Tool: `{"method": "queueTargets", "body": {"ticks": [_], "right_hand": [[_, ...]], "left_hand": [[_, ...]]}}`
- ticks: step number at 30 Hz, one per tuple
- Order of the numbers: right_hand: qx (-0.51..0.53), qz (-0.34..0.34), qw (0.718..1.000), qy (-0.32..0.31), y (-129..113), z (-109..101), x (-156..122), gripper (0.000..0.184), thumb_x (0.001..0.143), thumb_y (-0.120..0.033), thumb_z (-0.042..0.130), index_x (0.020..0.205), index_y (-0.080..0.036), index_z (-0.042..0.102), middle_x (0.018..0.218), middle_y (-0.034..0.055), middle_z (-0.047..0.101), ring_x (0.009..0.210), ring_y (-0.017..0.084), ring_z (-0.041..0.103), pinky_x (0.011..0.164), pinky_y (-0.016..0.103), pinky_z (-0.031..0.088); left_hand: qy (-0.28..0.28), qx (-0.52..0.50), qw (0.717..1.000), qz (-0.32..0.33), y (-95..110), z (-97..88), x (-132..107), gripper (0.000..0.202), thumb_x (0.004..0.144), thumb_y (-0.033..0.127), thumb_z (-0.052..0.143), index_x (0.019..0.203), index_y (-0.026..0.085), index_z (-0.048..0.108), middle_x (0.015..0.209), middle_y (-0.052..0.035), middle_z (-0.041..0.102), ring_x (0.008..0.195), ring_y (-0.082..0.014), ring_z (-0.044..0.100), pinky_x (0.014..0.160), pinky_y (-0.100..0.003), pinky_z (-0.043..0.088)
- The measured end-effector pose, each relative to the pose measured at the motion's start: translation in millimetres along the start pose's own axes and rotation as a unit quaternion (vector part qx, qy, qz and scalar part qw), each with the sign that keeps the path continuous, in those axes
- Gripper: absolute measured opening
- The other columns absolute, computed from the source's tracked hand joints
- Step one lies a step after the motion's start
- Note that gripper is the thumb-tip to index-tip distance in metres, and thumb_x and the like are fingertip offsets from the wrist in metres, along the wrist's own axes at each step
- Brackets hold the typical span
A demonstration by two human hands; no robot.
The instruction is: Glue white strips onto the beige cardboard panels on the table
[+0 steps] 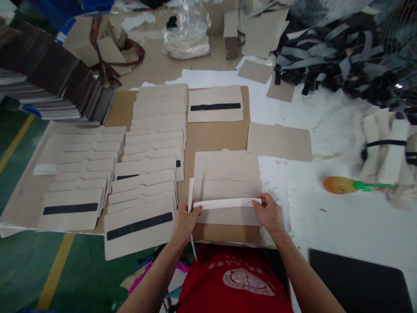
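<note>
Head view: both hands are at the near edge of the tabletop point(309, 230), holding a white strip point(228, 203) level across a beige card point(228, 217). The left hand point(185, 221) pinches the strip's left end between thumb and fingers; more narrow strips point(190, 191) run lengthwise through the same hand, their near ends reaching past the table edge. The right hand point(269, 214) pinches the right end, fingertips pressed together on it. Whether the strip touches the card along its length, I cannot tell.

The card overlaps a second card point(224, 165) behind it, and both lie on a brown sheet point(215, 138). To the left are two overlapping rows of cards, the near row point(140, 243) and the outer row point(70, 221), each with a black stripe across its front card. Farther back, one striped card point(215, 115) lies flat; a plain card point(278, 142) is at the right. Beyond that are an orange bottle point(340, 184) with a green nozzle and a bundle of pale strips point(389, 156) with a black band around it.
</note>
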State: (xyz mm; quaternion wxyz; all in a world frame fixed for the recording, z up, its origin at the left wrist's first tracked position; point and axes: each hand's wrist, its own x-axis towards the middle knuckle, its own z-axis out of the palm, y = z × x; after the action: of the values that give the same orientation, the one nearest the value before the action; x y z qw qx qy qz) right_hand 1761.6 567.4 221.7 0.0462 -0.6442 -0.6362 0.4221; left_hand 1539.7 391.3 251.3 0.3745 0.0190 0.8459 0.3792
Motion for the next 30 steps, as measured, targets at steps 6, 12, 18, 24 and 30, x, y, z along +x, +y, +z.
{"method": "queueTargets", "body": {"ticks": [6,12,18,24,30], "right_hand": [[-0.015,-0.016,1.000,0.007,-1,1,0,0.037,0.073,-0.050,0.059,0.099,-0.023,0.065,0.082,0.0043,0.070,0.075,0.023,0.063,0.074,0.036,0.045],[-0.058,-0.026,0.998,-0.005,4,3,0,0.038,0.078,-0.049,0.056,0.105,-0.023,0.063,0.085,0.0047,0.070,0.077,0.024,0.063,0.075,0.036,0.044],[-0.097,-0.090,0.991,0.037,13,8,1,0.042,0.076,-0.052,0.054,0.102,-0.021,0.063,0.096,0.0085,0.066,0.083,0.025,0.059,0.080,0.038,0.044],[-0.090,-0.119,0.985,0.090,18,12,3,0.047,0.072,-0.056,0.056,0.100,-0.019,0.062,0.093,0.0086,0.060,0.075,0.023,0.055,0.075,0.039,0.044],[-0.090,-0.123,0.984,0.090,22,13,5,0.047,0.072,-0.057,0.058,0.100,-0.019,0.061,0.096,0.0087,0.060,0.076,0.023,0.054,0.076,0.040,0.045]], "left_hand": [[0.003,-0.003,1.000,0.008,2,0.9,1,0.038,0.065,0.044,0.067,0.092,0.017,0.066,0.062,0.0018,0.062,0.058,-0.0158,0.055,0.055,-0.026,0.038],[0.006,-0.019,1.000,0.022,-1,0.4,-2,0.033,0.068,0.041,0.067,0.091,0.017,0.067,0.062,0.0022,0.062,0.062,-0.0164,0.058,0.061,-0.026,0.041],[-0.029,0.007,0.997,0.069,0,-9.7,-25,0.021,0.077,0.039,0.062,0.082,0.019,0.066,0.063,0.0031,0.059,0.064,-0.0151,0.054,0.063,-0.026,0.040],[-0.016,0.014,0.996,0.081,1,-7.7,-20,0.017,0.078,0.035,0.061,0.081,0.019,0.065,0.064,0.0038,0.057,0.064,-0.0149,0.053,0.064,-0.026,0.040],[0.009,0.085,0.994,0.061,0,0.0,9,0.012,0.079,0.031,0.063,0.081,0.019,0.065,0.065,0.0030,0.061,0.064,-0.0146,0.055,0.061,-0.025,0.037]]}}
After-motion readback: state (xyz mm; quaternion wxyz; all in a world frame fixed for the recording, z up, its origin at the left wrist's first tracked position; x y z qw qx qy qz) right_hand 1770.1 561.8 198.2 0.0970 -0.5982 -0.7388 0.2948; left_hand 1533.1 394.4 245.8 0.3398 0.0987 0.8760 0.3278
